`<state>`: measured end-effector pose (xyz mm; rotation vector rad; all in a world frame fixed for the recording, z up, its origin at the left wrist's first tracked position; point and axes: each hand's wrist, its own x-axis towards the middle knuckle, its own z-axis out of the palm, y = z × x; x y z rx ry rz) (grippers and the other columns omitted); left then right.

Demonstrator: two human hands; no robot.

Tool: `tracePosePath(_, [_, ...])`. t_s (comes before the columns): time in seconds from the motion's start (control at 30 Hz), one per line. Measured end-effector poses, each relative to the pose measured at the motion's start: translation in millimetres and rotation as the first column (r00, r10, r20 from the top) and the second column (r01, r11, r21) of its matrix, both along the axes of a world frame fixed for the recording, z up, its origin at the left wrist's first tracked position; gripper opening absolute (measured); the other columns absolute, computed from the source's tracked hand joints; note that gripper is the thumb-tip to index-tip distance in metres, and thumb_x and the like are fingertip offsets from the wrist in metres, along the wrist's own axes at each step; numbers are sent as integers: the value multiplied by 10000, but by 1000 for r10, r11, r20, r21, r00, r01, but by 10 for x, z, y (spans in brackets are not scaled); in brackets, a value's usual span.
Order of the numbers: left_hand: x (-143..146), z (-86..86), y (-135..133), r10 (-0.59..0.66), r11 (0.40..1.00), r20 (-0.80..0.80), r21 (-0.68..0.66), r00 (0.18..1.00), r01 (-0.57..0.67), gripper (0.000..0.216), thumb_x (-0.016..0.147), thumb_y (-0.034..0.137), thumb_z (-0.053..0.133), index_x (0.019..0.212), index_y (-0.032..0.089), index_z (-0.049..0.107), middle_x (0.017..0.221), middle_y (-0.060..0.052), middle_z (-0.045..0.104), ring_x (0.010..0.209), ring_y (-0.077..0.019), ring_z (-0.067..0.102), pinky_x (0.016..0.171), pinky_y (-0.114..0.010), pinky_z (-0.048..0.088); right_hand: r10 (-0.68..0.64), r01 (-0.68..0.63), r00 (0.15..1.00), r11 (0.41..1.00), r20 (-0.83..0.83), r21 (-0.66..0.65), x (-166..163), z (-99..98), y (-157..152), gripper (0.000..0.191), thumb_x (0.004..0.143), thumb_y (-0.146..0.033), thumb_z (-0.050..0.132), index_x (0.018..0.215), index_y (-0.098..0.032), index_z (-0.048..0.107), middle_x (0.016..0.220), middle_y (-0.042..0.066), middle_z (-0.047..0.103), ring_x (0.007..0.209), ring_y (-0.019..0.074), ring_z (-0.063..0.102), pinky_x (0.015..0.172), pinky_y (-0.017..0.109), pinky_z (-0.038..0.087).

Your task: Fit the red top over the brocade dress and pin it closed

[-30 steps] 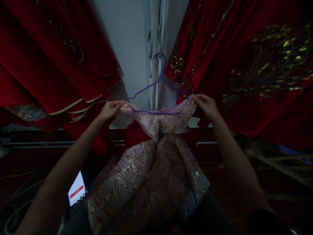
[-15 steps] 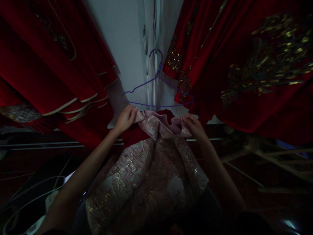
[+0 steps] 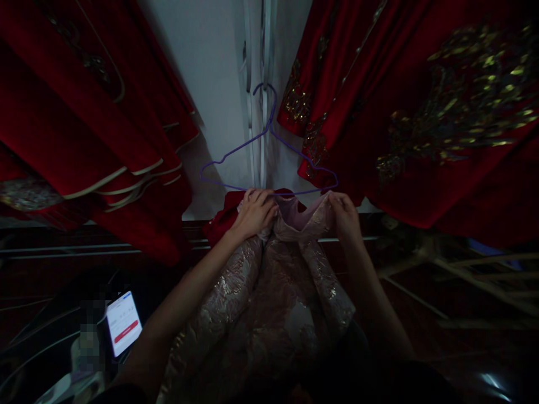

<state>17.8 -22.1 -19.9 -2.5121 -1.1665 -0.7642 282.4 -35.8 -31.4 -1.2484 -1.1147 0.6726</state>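
A pale pink dress with gold brocade hangs down in front of me, its skirt spreading toward the bottom of the view. My left hand is closed on the left side of the dress's top. My right hand pinches the right side of the top. A purple wire hanger hangs bare just above both hands, its hook caught on a white fitting on the wall. The dress's top edge sits right under the hanger's bottom bar.
Red velvet garments with pale trim hang at the left. Red garments with gold embroidery hang at the right. A lit phone screen sits at the lower left. Pale rods lie at the right in the dark.
The dress has come off the hanger, which now hangs bare. My hands dropped from its shoulders, then drew together and rose to just under its bottom bar, bunching the dress top.
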Motion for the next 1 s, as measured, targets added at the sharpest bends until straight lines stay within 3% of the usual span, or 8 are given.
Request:
tracePosePath(0.17, [-318,152,-316,18,999,-34,43,999,-16,272,939,320,438,1004,202,674,1271,-83,598,1183,-264,483,1080,-495,291,-122,129,968,992,-218,16,124,-159,142,362,711,-529,666,869,-210,598,834,-9,615,757,136,566,761,270,459])
tracePosePath(0.3, [-495,278,-344,13,998,-84,64,996,-8,257,940,310,450,1017,204,671,1209,-74,629,1137,-250,505,1058,-483,308,-141,161,955,985,-259,56,138,-205,188,401,686,-558,690,839,-196,613,781,-22,608,701,123,545,714,269,437])
tracePosePath(0.47, [-501,329,-322,-2,998,-126,66,992,10,263,951,316,437,977,202,673,1162,-74,642,1107,-246,525,1021,-474,322,-122,152,949,985,-290,84,107,-148,160,385,689,-545,708,832,-199,620,766,-30,602,689,115,536,695,261,426])
tracePosePath(0.63, [-479,343,-293,-42,999,-122,3,992,43,290,964,321,410,944,192,669,1130,-82,646,1086,-232,540,1011,-466,306,-153,173,977,976,-149,131,82,6,171,354,712,-530,694,846,-208,631,768,-24,603,702,126,543,685,263,434])
tracePosePath(0.77, [-443,323,-236,-80,995,-63,-64,995,76,308,965,352,408,914,192,666,1181,-76,633,1096,-230,535,1005,-458,290,-150,124,983,967,107,221,-5,255,332,319,768,-522,645,821,-208,642,750,-7,618,702,152,565,683,286,456])
tracePosePath(0.87, [-371,292,-192,-117,983,40,-135,992,121,313,965,380,413,898,196,657,1184,-59,634,1086,-210,538,981,-426,296,-204,80,916,937,346,340,-65,453,517,289,811,-497,612,842,-214,665,814,16,649,766,173,590,740,312,469])
tracePosePath(1.0, [-324,259,-151,-103,972,191,-189,976,139,331,975,380,387,860,199,639,1108,-39,665,1024,-180,558,952,-395,295,-303,114,850,904,431,411,16,540,687,307,837,-512,570,867,-223,668,847,22,671,793,183,603,754,325,479])
